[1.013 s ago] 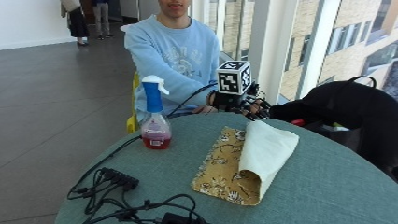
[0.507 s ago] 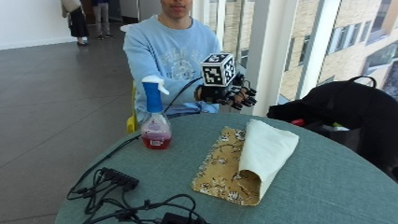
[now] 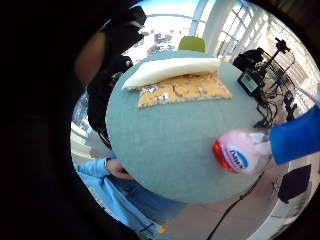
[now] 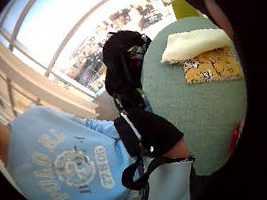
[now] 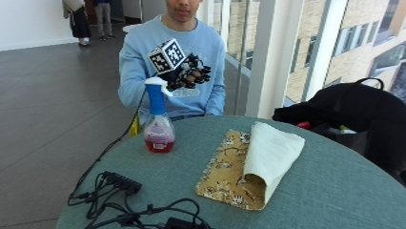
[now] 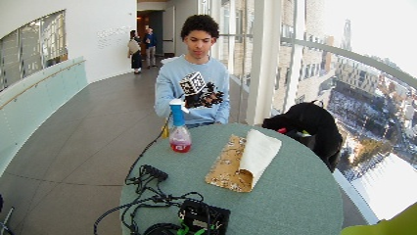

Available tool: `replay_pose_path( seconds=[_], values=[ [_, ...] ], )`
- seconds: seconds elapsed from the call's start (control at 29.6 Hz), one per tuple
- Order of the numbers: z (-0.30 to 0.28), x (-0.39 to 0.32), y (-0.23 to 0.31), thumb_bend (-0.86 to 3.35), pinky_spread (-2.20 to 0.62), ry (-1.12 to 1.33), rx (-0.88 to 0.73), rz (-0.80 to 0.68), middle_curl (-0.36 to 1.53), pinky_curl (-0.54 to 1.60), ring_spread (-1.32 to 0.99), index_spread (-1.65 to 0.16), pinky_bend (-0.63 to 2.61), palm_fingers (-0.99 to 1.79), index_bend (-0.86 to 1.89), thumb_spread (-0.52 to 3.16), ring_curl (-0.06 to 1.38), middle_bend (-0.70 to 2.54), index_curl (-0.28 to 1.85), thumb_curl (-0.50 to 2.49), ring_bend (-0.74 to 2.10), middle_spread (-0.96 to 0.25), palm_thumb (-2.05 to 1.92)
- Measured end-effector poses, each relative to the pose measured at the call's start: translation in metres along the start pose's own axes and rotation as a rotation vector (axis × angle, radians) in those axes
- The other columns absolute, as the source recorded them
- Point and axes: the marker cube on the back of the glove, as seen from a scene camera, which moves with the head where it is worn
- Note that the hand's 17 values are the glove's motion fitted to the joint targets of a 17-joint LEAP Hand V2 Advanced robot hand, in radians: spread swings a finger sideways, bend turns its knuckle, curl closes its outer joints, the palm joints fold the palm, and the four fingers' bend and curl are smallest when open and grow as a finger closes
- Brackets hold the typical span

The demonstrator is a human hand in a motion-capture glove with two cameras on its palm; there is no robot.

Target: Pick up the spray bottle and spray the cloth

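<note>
— Where does the job stand?

— At the reach. The black-gloved right hand hovers in the air just beside the blue trigger head of the clear plastic spray bottle of pink liquid, fingers loosely curled and apart, gripping nothing. The bottle stands upright near the edge of the round green-topped table, untouched.

— And the target?

— The cream folded cloth lies well apart from the bottle, on a yellow patterned mat. Next, likely, the hand must close round the bottle's neck, lift, and aim the nozzle at the cloth.
</note>
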Motion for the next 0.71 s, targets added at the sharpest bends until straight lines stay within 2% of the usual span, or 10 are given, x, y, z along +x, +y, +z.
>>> replay_pose_path(
  seconds=[0.41, 0.57, 0.71],
  values=[
    [-0.050, 0.051, 0.091, -0.04, 0.22, -0.195, 0.218, 0.260, 0.35, 0.33, 0.03, -0.42, 0.28, 0.38, 0.14, 0.98, 0.22, 0.29, 0.28, 0.25, 0.19, -0.06, 0.42],
    [-0.060, 0.088, 0.107, -0.03, 0.22, -0.270, 0.270, 0.483, 0.35, 0.33, 0.04, -0.42, 0.29, 0.38, 0.13, 0.97, 0.23, 0.29, 0.27, 0.25, 0.20, -0.06, 0.41],
    [-0.059, 0.127, 0.113, -0.03, 0.22, -0.308, 0.280, 0.443, 0.36, 0.34, 0.04, -0.42, 0.29, 0.40, 0.12, 0.97, 0.24, 0.29, 0.26, 0.26, 0.21, -0.05, 0.41]
  ],
)
